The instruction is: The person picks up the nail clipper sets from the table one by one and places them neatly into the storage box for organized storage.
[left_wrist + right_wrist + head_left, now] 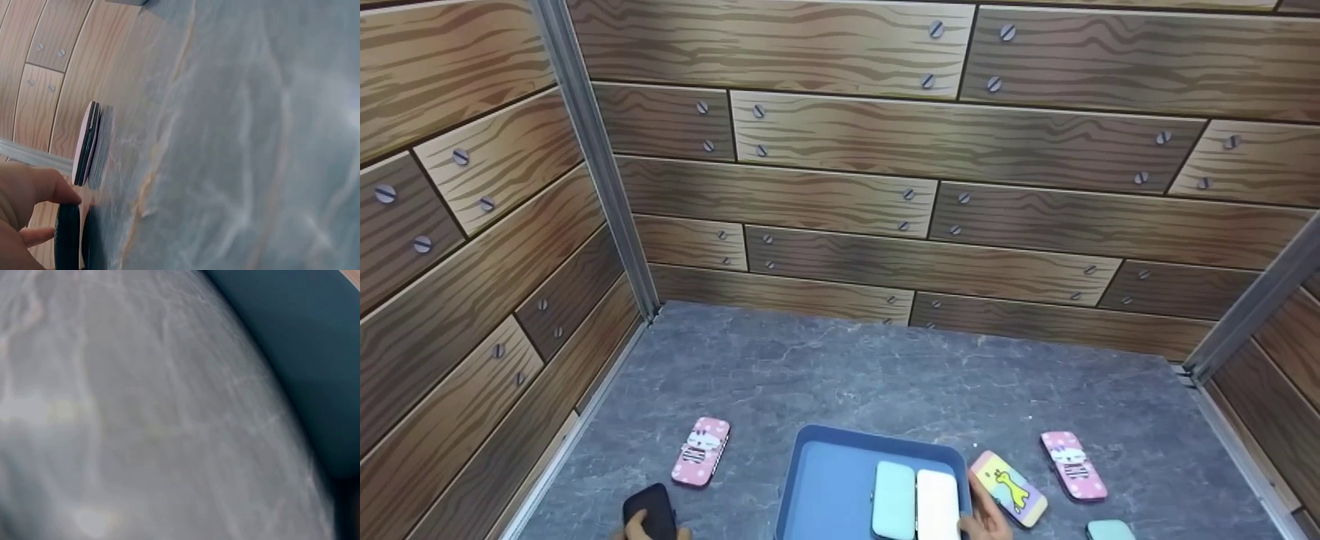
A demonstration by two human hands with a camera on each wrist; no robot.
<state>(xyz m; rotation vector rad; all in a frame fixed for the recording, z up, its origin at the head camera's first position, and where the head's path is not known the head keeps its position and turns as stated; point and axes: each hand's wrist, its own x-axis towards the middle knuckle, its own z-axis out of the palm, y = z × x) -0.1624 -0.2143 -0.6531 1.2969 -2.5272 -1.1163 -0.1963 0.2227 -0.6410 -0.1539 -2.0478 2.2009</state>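
Note:
In the head view, my left hand (637,529) holds a black flat case (658,510) at the bottom left. In the left wrist view, a finger and thumb of that hand (31,197) pinch the edge of the black case (67,239), close over the tabletop. Behind it lies a pink case with a cat picture (702,451). My right hand (988,519) grips the right wall of a blue tray (829,442), thumb over the rim and fingers outside. Inside the tray, a mint case (894,499) and a white case (937,502) lie side by side.
Right of the tray lies a yellow-and-purple giraffe case (1011,487), right beside my fingers. Farther right are another pink cat case (1074,465) and a mint case (1110,530), cut off by the frame. Wood-patterned walls (840,195) enclose the grey marbled tabletop (840,367).

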